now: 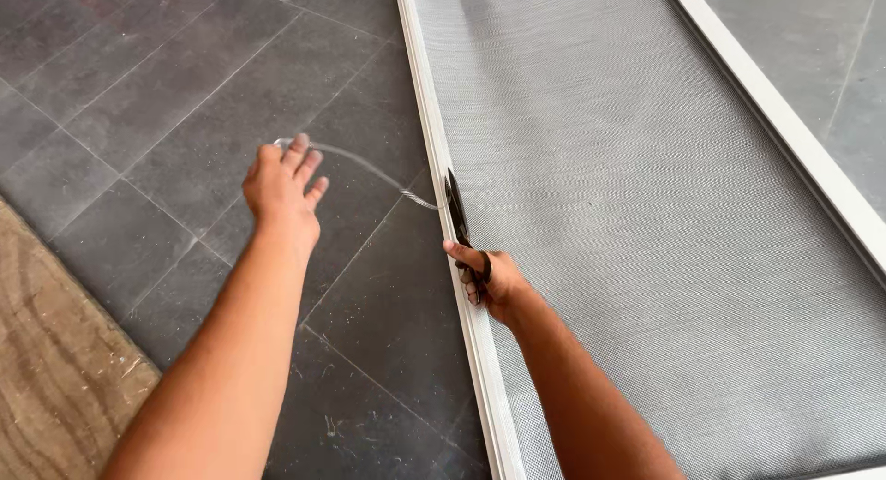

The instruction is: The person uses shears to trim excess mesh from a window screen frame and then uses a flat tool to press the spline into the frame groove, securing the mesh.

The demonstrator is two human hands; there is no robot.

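1. Trimming along the frame (pixel 434 148), you are dealing with a thin, limp mesh strip (pixel 369 169): light, floppy, best pinched at its free end, out over the floor (pixel 138 102).
2. Your left hand (pixel 281 186) pinches that end, fingers loosely curled.
3. Your right hand (pixel 487 279) is clenched on the scissors (pixel 457 217) at the frame edge, on the mesh (pixel 628 212).

A window screen (pixel 646 212) fills the frame from twelve to five o'clock: a long rectangle of grey mesh in a white frame, lying flat on the floor.
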